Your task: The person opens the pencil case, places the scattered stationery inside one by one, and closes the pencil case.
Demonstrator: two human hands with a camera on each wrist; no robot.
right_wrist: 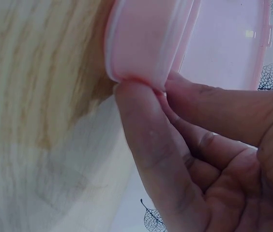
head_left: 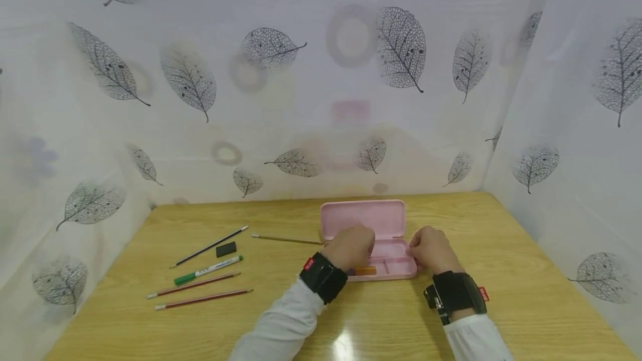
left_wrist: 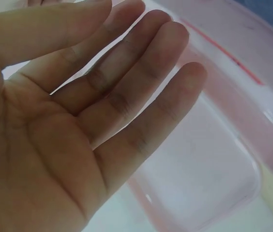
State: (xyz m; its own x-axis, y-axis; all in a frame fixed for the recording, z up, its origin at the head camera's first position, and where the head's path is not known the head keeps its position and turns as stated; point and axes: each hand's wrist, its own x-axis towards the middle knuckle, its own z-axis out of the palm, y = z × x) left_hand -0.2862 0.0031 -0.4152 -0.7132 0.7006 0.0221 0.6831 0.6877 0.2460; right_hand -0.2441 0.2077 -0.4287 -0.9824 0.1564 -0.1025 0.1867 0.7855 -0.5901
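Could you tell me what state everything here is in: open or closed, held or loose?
Case: open
Left hand: over the case, fingers extended
Right hand: pinching the case's end
Marker: capped, loose
Eraser: loose
Red pencils: loose, look sharpened
Dark pencil: loose
Gold pencil: lying, tip unclear

The left forearm (head_left: 283, 322) is slanting from the near side toward the far right; the right forearm (head_left: 477, 337) is leaning toward the far left. The left hand (head_left: 353, 245) is extending its fingers (left_wrist: 148, 126), nearly straight with narrow gaps. The right hand (head_left: 434, 249) is pinching between thumb (right_wrist: 219, 105) and fingers (right_wrist: 153, 140).
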